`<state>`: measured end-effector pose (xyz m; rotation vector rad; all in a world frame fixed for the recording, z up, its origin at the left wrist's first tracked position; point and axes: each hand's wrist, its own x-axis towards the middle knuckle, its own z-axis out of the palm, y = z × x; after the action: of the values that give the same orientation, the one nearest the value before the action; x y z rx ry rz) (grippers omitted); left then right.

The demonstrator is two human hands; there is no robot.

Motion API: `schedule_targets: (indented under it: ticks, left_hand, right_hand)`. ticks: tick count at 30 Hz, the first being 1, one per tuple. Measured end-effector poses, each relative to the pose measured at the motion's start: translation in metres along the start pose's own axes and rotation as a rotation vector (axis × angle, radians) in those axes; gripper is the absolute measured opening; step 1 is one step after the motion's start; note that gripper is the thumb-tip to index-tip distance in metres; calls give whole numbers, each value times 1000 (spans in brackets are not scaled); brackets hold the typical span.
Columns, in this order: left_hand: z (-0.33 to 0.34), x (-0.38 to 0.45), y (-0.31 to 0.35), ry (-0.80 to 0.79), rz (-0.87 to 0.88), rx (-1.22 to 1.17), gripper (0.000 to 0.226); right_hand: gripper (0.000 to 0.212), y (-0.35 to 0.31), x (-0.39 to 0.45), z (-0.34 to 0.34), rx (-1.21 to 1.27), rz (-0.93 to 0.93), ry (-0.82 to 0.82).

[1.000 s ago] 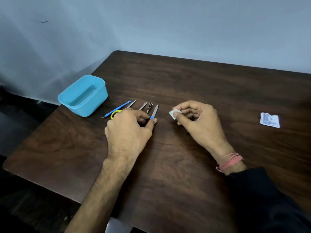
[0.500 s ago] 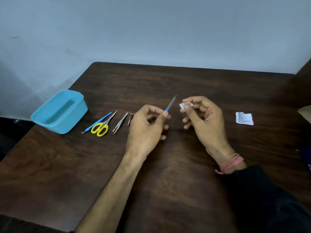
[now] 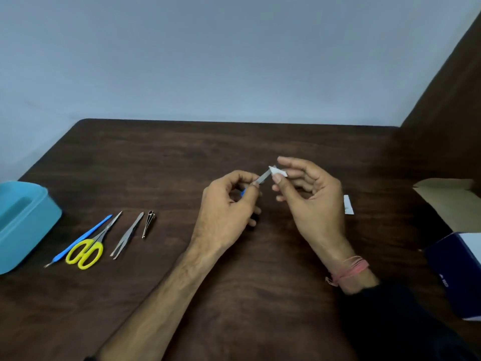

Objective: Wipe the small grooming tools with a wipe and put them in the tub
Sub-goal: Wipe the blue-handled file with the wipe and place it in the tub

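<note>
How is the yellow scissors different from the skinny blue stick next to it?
The scissors have two fat yellow loops for fingers; the blue stick tool has no loops, only one thin blue handle. The scissors end in two long grey blades; the blue stick tool ends in a tiny metal tip. The scissors point their blades away from the person; the blue stick tool points its tip toward the person. Both lie flat on the brown table, side by side, untouched.

Five tools (image 3: 263,176) (four lying), one tub (image 3: 24,225).
</note>
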<state>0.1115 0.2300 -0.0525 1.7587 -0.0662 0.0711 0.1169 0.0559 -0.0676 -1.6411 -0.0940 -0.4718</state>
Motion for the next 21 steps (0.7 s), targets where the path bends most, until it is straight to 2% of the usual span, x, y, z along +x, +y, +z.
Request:
schedule_targets:
  ticks: [9,15,21]
  left_hand:
    - [-1,0,0,-90,25,14,3]
    - [-1,0,1,-114,22,-2,21]
    - [-3,0,0,-70,10,-49,23]
  right_hand:
    - [11,1,-3,0,-74,-7,12]
    - [10,-1,-3,-1,-66,14,19]
    - [19,1,-8,0,-298,-230,-22]
